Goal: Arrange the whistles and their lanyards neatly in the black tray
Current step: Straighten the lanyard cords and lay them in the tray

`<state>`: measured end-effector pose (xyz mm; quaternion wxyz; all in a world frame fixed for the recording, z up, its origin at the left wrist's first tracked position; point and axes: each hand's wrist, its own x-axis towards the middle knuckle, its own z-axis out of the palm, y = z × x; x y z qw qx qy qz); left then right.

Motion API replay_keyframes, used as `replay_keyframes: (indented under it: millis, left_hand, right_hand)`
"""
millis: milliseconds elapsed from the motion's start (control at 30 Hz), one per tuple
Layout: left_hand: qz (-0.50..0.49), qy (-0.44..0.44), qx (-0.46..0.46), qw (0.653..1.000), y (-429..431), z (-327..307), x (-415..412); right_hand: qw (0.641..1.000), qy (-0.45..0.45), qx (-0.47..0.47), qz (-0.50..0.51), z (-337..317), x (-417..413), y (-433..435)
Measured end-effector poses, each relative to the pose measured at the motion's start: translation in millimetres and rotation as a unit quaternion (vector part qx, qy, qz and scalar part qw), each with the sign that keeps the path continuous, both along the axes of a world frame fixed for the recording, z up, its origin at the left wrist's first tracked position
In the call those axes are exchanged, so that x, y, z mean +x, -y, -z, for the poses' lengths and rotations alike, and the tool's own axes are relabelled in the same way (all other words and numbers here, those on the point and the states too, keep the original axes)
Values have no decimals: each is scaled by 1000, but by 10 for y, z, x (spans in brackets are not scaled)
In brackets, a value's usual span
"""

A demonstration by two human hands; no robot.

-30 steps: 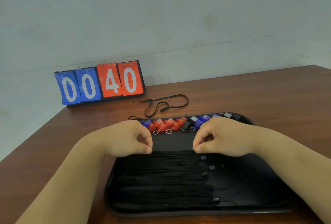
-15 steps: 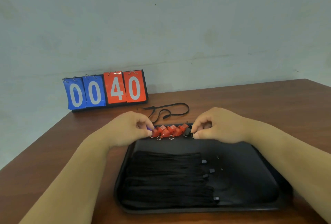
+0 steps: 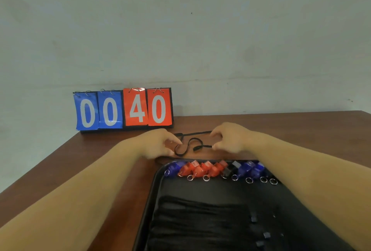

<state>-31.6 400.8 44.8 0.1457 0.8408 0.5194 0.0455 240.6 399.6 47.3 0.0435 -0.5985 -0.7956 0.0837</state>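
A loose black lanyard [image 3: 190, 144] lies coiled on the brown table just beyond the black tray [image 3: 153, 194]. My left hand [image 3: 158, 144] pinches its loop at the left end. My right hand [image 3: 229, 138] holds its two strands between curled finger and thumb at the right end. Along the tray's far edge runs a row of whistles [image 3: 214, 169] in blue, red and black, each with a metal ring. Several folded black lanyards [image 3: 200, 220] lie in a stack in the near part of the tray.
A flip scoreboard [image 3: 123, 109] reading 00 40 stands against the wall at the back left of the table [image 3: 60, 170]. Both my forearms stretch over the table, the right one across the tray's right side.
Both hands have left the tray, passed the row of whistles and reached the loose lanyard behind it. The view has tilted upward.
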Motion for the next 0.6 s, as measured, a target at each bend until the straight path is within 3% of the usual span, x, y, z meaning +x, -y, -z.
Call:
replay_keyframes:
  millis: [200, 267, 400, 500, 600]
  left_hand:
    - [-50, 41, 25, 998, -184, 161, -17]
    - [-99, 120, 69, 985, -154, 138, -37]
    - [-211, 353, 128, 903, -21, -166, -57]
    - [-238, 451, 133, 850, 168, -496, -29]
    - [-230, 545, 95, 800, 446, -806, 16]
  right_hand:
    - [999, -34, -10, 5, 107, 52, -136]
    - [996, -81, 41, 17, 47, 70, -106]
    - [961, -239, 123, 70, -282, 138, 81]
    - [933, -319, 139, 93, -559, 196, 308]
    - [888, -438, 98, 101, -756, 233, 586]
